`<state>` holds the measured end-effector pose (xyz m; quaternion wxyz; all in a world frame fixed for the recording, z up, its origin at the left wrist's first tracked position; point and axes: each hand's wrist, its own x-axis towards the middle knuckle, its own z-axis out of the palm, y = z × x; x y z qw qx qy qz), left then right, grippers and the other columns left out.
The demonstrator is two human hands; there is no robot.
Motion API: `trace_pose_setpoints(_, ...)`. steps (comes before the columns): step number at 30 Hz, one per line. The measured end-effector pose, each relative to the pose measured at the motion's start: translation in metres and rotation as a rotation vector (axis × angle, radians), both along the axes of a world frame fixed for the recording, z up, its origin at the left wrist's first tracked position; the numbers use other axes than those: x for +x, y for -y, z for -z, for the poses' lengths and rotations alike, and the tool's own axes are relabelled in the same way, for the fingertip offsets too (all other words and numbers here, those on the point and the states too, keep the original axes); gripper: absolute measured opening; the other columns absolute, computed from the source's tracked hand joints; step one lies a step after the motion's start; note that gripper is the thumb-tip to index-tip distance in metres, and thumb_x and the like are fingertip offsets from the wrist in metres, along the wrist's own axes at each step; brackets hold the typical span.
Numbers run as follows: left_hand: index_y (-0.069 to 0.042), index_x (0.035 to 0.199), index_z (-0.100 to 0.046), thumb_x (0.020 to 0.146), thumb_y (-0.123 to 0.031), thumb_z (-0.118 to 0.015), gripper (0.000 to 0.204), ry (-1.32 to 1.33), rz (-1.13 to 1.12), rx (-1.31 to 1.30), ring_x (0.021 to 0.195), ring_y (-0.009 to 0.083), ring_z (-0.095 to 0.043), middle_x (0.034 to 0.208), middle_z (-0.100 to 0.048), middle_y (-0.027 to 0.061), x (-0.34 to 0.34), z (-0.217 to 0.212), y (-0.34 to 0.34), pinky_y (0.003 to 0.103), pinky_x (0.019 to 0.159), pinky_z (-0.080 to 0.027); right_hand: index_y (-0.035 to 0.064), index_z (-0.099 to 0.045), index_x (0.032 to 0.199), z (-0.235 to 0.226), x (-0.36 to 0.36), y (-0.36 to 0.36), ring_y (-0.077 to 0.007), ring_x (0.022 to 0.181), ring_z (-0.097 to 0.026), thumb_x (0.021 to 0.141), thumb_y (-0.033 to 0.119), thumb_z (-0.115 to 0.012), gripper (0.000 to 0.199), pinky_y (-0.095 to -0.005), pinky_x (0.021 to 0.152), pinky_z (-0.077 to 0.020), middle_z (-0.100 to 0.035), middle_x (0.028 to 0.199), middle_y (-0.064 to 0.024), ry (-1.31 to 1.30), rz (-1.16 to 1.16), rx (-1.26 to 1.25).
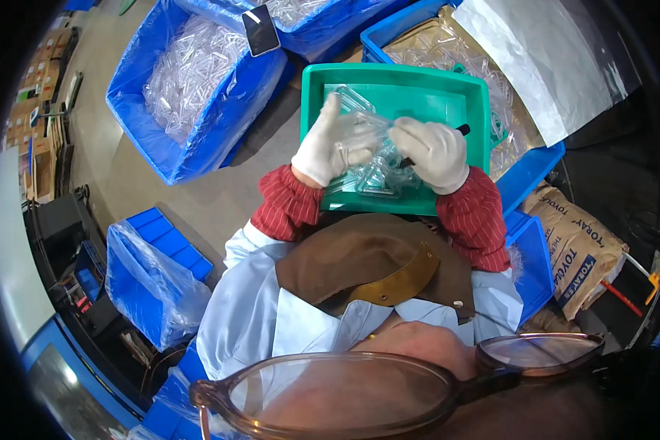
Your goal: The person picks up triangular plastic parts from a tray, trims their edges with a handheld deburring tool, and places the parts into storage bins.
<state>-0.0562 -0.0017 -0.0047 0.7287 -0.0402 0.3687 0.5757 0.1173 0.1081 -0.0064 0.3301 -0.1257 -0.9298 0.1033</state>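
Observation:
My left hand (334, 144), in a white glove with the thumb raised, is closed around a clear plastic piece (367, 121) over the green tray (462, 79). Close beside it, my right hand (434, 152), also gloved in white, grips a slim black-handled tool (463, 130). One end of that tool sticks out beyond the knuckles; its working tip is hard to make out. The right fingertips meet the plastic between the two hands. Beneath them, several loose clear plastic pieces (380, 180) lie in the tray.
A lined blue bin (198, 139) of clear pieces stands at the left, with a phone (261, 31) on its rim. Behind the tray at the right is another blue bin (374, 44) of pieces, partly under a white sheet (543, 66). Paper sacks (576, 253) lie at the right.

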Motion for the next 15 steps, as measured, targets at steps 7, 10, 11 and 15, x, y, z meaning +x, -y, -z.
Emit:
trace_pose_setpoints(7,-0.002,0.085,-0.053,0.091,-0.021,-0.053,0.02,-0.757,-0.103,0.11,0.058,0.007,-0.047,0.068,-0.055,0.0012,0.025,0.013,0.0,0.02,0.054,-0.038,0.0061,-0.063,0.079,0.016,0.019,0.007,-0.0078,0.053,-0.048,0.075,0.007,-0.069,0.007,-0.0214,0.049,-0.0401,-0.062,0.075,-0.0016,-0.332,0.381,-0.858)
trace_pose_setpoints(10,-0.002,0.086,-0.053,0.092,-0.021,-0.053,0.019,-0.874,-0.126,0.152,0.058,0.0067,-0.046,0.066,-0.054,0.0004,0.028,0.017,0.003,0.02,0.054,-0.038,0.0008,-0.063,0.085,0.015,0.014,0.014,-0.0041,0.06,-0.049,0.078,0.014,-0.069,0.016,-0.0189,0.054,-0.0398,-0.059,0.073,0.0028,-0.254,0.384,-1.146)
trace_pose_setpoints(11,-0.001,0.087,-0.053,0.091,-0.019,-0.053,0.018,-0.871,-0.122,0.189,0.057,0.0065,-0.046,0.067,-0.054,0.0007,0.029,0.018,0.004,0.02,0.053,-0.038,0.0008,-0.063,0.085,0.015,0.012,0.014,-0.0041,0.06,-0.049,0.078,0.014,-0.069,0.016,-0.0189,0.054,-0.0398,-0.059,0.073,0.0028,-0.254,0.379,-1.148)
trace_pose_setpoints(15,0.0,0.088,-0.053,0.089,-0.015,-0.054,0.015,-0.85,-0.021,0.194,0.057,0.0066,-0.048,0.067,-0.054,0.0015,0.029,0.011,0.003,0.021,0.052,-0.041,0.001,-0.063,0.088,0.013,0.005,0.013,-0.0058,0.066,-0.051,0.083,0.022,-0.065,0.022,-0.0211,0.06,-0.0423,-0.06,0.075,0.0011,-0.33,0.279,-1.179)
